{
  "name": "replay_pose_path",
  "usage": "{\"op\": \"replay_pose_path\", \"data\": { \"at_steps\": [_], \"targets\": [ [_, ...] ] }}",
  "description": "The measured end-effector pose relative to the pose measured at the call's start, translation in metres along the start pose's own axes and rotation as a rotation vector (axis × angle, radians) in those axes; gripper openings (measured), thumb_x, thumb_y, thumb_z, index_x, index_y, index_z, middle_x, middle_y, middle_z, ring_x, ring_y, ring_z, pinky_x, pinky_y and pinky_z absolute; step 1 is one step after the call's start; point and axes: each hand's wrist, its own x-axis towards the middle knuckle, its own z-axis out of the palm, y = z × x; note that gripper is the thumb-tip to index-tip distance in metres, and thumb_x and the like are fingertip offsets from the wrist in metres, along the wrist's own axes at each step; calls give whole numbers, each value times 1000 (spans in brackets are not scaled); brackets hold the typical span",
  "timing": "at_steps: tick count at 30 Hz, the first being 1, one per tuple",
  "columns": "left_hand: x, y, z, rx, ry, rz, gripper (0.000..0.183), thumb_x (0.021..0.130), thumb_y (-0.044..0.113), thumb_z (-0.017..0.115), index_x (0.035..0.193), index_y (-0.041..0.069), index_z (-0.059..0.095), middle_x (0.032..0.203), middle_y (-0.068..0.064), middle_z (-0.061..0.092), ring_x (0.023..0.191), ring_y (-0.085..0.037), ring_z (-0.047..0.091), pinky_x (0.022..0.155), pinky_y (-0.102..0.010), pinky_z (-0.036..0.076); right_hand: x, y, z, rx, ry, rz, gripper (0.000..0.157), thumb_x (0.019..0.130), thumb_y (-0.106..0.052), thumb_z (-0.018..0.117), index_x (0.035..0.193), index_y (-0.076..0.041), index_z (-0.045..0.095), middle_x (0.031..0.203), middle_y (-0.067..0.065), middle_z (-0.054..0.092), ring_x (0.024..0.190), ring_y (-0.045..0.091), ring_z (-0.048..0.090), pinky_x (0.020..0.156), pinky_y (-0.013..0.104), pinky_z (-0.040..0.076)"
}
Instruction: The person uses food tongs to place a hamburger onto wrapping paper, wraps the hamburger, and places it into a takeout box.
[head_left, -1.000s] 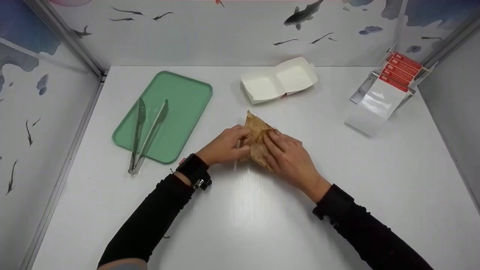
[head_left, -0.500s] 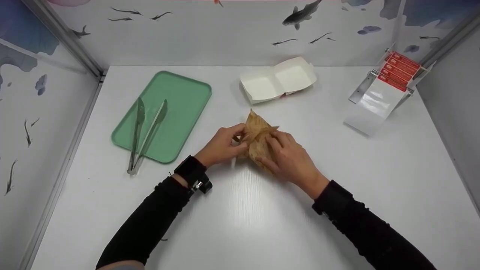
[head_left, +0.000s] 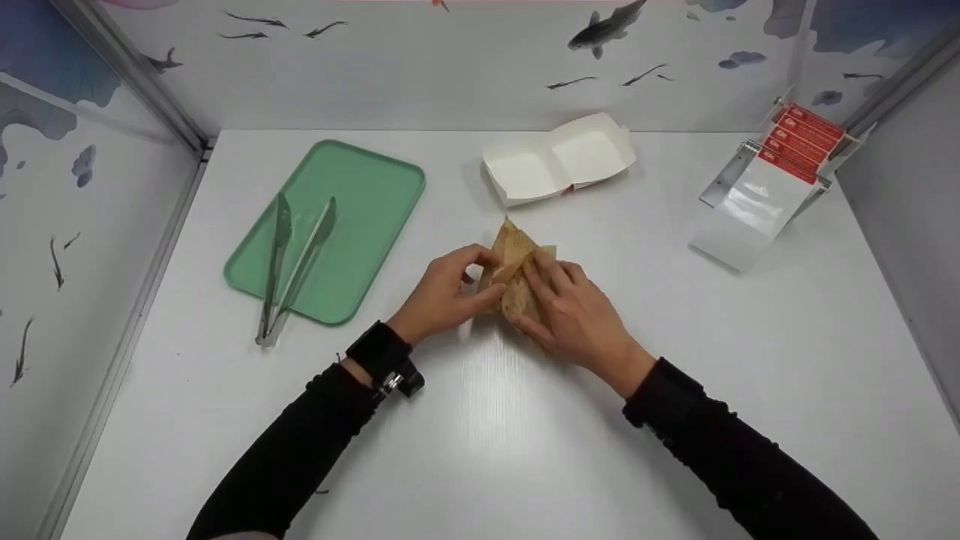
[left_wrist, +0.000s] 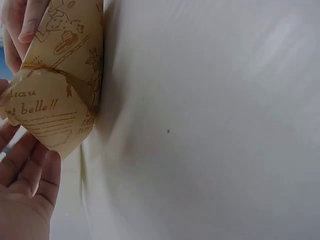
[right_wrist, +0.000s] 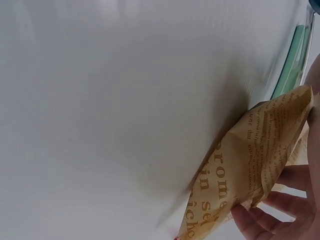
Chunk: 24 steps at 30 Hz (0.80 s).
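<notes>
A printed brown paper wrapper point(head_left: 516, 241) lies folded around something hidden at the middle of the table. On its left side my left hand point(head_left: 444, 291) pinches a folded flap between thumb and forefinger. My right hand point(head_left: 583, 319) holds the wrapper's right side, fingertips on the top fold and thumb at the near edge. Up close in the left wrist view, the fingers point(left_wrist: 32, 167) lie beneath a pointed corner of the paper point(left_wrist: 47, 110). In the right wrist view, fingertips point(right_wrist: 245, 222) touch the bulging, lettered paper point(right_wrist: 245, 160).
Behind the wrapper stands an open white carton point(head_left: 559, 161). Metal tongs point(head_left: 300, 262) rest on a green tray point(head_left: 375, 202) at left. A metal stand with red-topped white bags point(head_left: 780, 184) is at the back right. Walls point(head_left: 420, 82) bound the table's back and sides.
A raised flap of the wrapper has been folded down across the top. The right fingertips shifted over the fold; the left hand moved slightly, still pinching the paper.
</notes>
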Motion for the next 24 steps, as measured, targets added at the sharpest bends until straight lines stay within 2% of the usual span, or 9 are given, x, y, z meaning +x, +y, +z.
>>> {"op": "replay_pose_path", "data": {
  "at_steps": [4, 8, 12, 14, 17, 20, 22, 24],
  "targets": [
    [-20, 2, -6, 39, 74, -51, 47, 91, 37, 87, 110, 2, 62, 110, -14, 67, 105, -28, 65, 84, -37, 55, 0, -1, -1, 11, -26, 9, 81, 105, -60, 60, 158, 1, 50, 161, 24, 50, 130, 45, 59, 92, 54, 62],
    [-38, 3, -9, 97, 103, -33, 39, 88, 33, 91, 101, 4, 68, 102, -14, 68, 97, -30, 66, 77, -31, 50, 0, -1, -2, 16, -43, 27, 82, 104, -62, 59, 158, -1, 50, 161, 22, 51, 131, 44, 59, 88, 57, 61],
    [-44, 2, -4, 127, 148, 5, 27, 90, 26, 90, 104, 8, 75, 105, -10, 72, 100, -29, 69, 78, -34, 53, -1, 1, -2, 3, -60, 33, 81, 104, -63, 58, 160, -5, 49, 161, 21, 52, 131, 44, 60, 87, 57, 61],
    [-44, 3, -1, 128, 159, -4, 29, 90, 26, 89, 109, 9, 75, 107, -8, 74, 101, -27, 70, 79, -37, 57, -1, 1, -2, -3, -65, 34, 81, 105, -64, 57, 161, -7, 48, 161, 20, 52, 130, 44, 60, 87, 57, 60],
    [-41, 3, 4, 32, 147, -98, 40, 89, 27, 91, 118, 8, 72, 109, -7, 77, 102, -23, 73, 82, -40, 60, -2, 2, -2, -3, -71, 40, 81, 104, -64, 57, 162, -8, 47, 160, 20, 52, 129, 44, 60, 87, 58, 60],
    [-37, 2, 5, -154, 131, -244, 42, 87, 25, 92, 118, 8, 71, 108, -5, 78, 100, -20, 76, 82, -35, 61, -1, 1, -3, 9, -71, 43, 81, 104, -64, 57, 161, -8, 48, 160, 20, 53, 129, 44, 60, 87, 58, 59],
    [-36, 0, 4, -280, 118, -311, 35, 88, 21, 91, 113, 8, 71, 107, -6, 77, 97, -22, 77, 77, -32, 60, -1, 1, -3, 17, -67, 42, 80, 104, -64, 57, 161, -8, 49, 160, 20, 53, 130, 44, 60, 87, 59, 59],
    [-34, -3, 3, -356, 87, -333, 23, 91, 16, 88, 104, 8, 71, 106, -4, 74, 93, -24, 77, 70, -28, 58, -1, 0, -3, 22, -60, 40, 80, 104, -64, 58, 160, -8, 50, 160, 20, 53, 130, 44, 60, 87, 59, 59]
  ]
}}
